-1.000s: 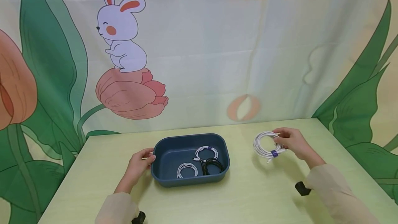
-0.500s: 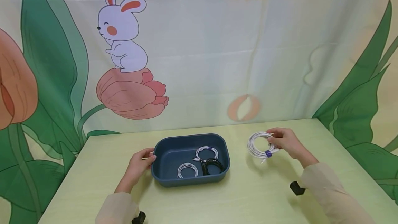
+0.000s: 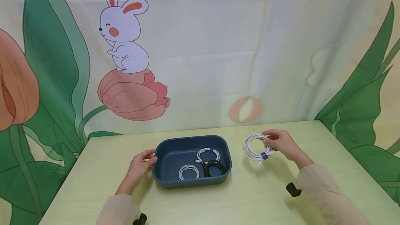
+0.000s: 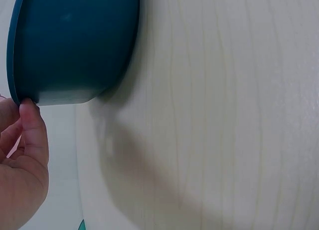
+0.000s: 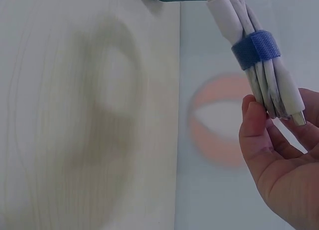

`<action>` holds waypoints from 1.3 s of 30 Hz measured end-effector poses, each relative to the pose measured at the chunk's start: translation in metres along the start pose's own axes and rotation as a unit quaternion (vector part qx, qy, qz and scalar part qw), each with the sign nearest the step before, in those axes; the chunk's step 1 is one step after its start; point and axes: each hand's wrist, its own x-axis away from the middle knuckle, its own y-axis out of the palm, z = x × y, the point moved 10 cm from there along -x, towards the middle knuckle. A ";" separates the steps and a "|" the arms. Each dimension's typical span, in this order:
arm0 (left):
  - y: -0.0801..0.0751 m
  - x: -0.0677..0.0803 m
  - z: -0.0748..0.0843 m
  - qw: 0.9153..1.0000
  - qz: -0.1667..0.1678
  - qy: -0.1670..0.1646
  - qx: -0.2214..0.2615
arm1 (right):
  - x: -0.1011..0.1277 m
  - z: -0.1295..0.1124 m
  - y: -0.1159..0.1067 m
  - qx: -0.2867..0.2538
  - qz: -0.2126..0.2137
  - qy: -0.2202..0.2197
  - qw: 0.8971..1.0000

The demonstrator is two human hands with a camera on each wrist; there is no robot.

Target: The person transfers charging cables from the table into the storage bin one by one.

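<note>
My left hand point(image 3: 139, 169) pinches the left rim of a dark blue storage bin point(image 3: 193, 184), thumb on one side of the wall and fingers on the other. Held in the air to the right of the bin is a coiled white cable point(image 3: 247, 147), gripped between the thumb and fingers of my right hand point(image 3: 282, 145). A blue strap point(image 5: 256, 49) binds this coil, and a metal plug tip point(image 5: 299, 118) shows in the right wrist view. Inside the bin lie a white coil with a purple tie point(image 3: 199, 153), a black coiled cable point(image 3: 222, 167) and a smaller white coil point(image 3: 180, 173).
The bin stands on a pale wood-grain table point(image 3: 250, 197), whose far edge meets a printed cloth backdrop point(image 3: 200, 61) with a rabbit and tulips. A black object point(image 3: 293, 189) sits at the right sleeve, and another point(image 3: 140, 219) at the left sleeve.
My right hand has carried the white cable coil leftward, closer to the bin. The left hand keeps its hold on the rim, and the bin and its contents stay in place.
</note>
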 end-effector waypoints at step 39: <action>-0.001 0.002 0.001 1.000 0.001 0.002 0.012 | -0.016 -0.027 0.033 -0.039 -0.013 -0.019 0.999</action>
